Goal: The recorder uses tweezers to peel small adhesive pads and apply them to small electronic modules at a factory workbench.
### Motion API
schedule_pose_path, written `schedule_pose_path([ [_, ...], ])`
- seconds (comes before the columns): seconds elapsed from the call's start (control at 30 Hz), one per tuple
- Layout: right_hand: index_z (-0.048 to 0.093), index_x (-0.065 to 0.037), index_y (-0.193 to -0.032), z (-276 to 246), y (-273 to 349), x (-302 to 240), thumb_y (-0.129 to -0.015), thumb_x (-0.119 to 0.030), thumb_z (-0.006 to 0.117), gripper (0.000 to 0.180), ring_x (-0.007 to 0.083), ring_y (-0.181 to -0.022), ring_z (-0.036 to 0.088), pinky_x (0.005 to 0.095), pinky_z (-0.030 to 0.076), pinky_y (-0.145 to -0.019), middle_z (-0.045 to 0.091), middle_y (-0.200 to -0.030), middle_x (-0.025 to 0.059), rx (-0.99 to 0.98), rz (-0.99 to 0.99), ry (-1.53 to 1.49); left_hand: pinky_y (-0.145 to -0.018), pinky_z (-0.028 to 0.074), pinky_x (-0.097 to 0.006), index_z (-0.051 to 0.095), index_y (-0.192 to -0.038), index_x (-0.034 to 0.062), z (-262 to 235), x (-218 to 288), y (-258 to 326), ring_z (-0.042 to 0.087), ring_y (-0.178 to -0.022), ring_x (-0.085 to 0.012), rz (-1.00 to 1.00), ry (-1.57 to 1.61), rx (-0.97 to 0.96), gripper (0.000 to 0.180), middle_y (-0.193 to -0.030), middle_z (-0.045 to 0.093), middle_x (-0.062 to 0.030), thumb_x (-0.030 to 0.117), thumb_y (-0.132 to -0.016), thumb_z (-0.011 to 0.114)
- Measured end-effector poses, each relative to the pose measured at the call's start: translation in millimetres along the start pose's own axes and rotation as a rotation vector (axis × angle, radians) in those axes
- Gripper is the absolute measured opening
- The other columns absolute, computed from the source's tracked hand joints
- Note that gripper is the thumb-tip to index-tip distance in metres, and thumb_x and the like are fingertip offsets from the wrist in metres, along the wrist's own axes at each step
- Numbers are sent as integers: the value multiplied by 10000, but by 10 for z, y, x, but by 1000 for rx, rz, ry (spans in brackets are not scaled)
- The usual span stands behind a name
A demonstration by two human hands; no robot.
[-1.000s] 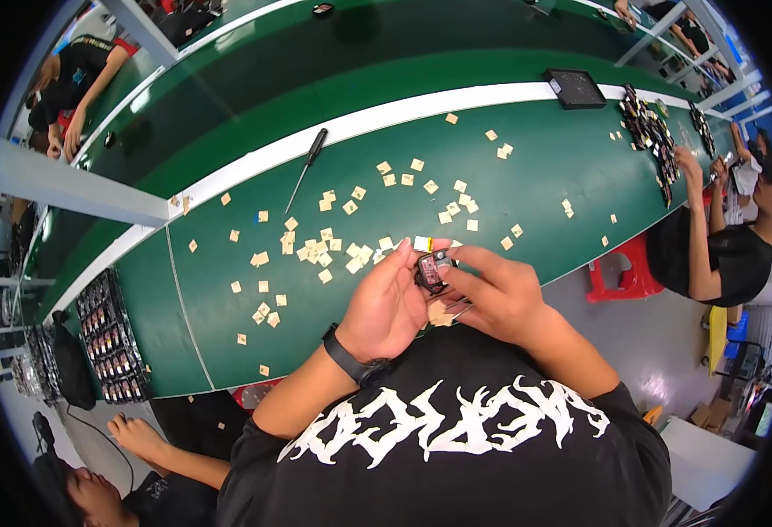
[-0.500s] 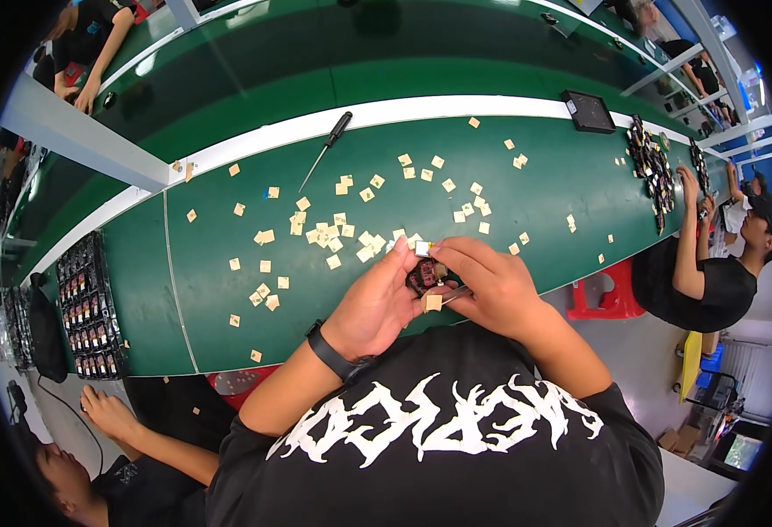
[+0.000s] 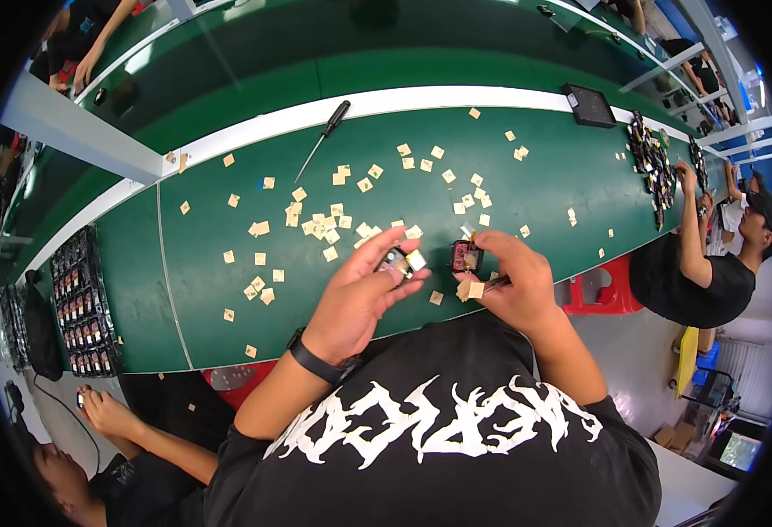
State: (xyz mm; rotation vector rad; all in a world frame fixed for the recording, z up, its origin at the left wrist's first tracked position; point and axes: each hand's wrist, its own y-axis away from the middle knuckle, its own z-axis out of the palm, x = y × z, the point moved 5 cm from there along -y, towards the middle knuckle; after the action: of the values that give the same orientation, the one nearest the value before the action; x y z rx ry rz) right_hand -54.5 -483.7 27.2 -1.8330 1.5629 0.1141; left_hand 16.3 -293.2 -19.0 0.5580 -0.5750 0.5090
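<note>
We see our left hand (image 3: 351, 303), right at the centre of the frame, with thumb and fingers closed around a small dark-and-silver module (image 3: 393, 265), while our right hand (image 3: 526, 285), just right of centre, pinches a black-framed circuit module (image 3: 467, 256) and also keeps a thin metal tool (image 3: 496, 283) and tan squares (image 3: 475, 291) beneath it. Between the two hands a gap of green tabletop (image 3: 579, 167) shows, and the table's near edge passes just below them, rising toward the right; from our right hand, a green stretch dotted with a few stickers reaches to the module pile (image 3: 651, 171) at upper right. The framed module's long axis runs nearly upright in the frame, its pale tab at the top end; the other module's white tab points right, though its long axis we cannot tell. Half a second ago our hands met around the module; now they stand apart with one piece each. Beyond, scattered stickers (image 3: 330, 254) and a screwdriver (image 3: 336, 119), its tip toward lower left, lie on the table.
</note>
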Motion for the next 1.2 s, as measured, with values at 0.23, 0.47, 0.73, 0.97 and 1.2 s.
schedule_pose_path([
  [0.23, 636, -66, -1050, 117, 202, -21, -675, -152, 855, 442, 225, -680, 666, 313, 534, -578, 684, -1064, 80, -106, 55, 147, -1024, 505, -361, 389, -1459, 8, -189, 44, 100, 576, -1231, -262, 207, -200, 154, 488, -1398, 522, -175, -68, -981, 448],
  [0.47, 666, -54, -1022, -34, 140, -61, -750, -160, 828, 334, 231, -760, 670, 326, 539, -637, 640, -1154, 115, -121, 95, 117, -1004, 511, -328, 467, -1402, -33, -258, 22, 125, 612, -1164, -191, 298, -510, 206, 427, -1339, 580, -139, -78, -977, 482],
  [0.73, 677, 3, -1005, 105, -221, -323, -880, -17, 682, 127, 245, -704, 650, 333, 516, -618, 651, -906, 123, -130, 193, -265, -956, 531, -293, 499, -1410, -40, -286, -4, 165, 643, -1080, -154, 319, -622, 275, 438, -1285, 626, -151, -88, -975, 487],
  [0.97, 611, 28, -1018, 470, -106, -333, -954, -71, 634, 120, 105, -627, 587, 261, 469, -575, 636, -739, 61, -381, 752, -691, -929, 548, -297, 504, -1422, -6, -243, 31, 214, 648, -1066, -149, 433, -778, 320, 469, -1298, 626, -154, -103, -964, 470],
  [1.2, 544, -22, -938, 699, -115, -354, -964, -113, 641, 135, 63, -512, 551, 222, 433, -451, 629, -696, 30, -536, 1028, -909, -806, 542, -293, 536, -1354, 11, -252, 32, 180, 690, -949, -183, 558, -659, 420, 445, -1202, 679, -144, -82, -919, 522],
])
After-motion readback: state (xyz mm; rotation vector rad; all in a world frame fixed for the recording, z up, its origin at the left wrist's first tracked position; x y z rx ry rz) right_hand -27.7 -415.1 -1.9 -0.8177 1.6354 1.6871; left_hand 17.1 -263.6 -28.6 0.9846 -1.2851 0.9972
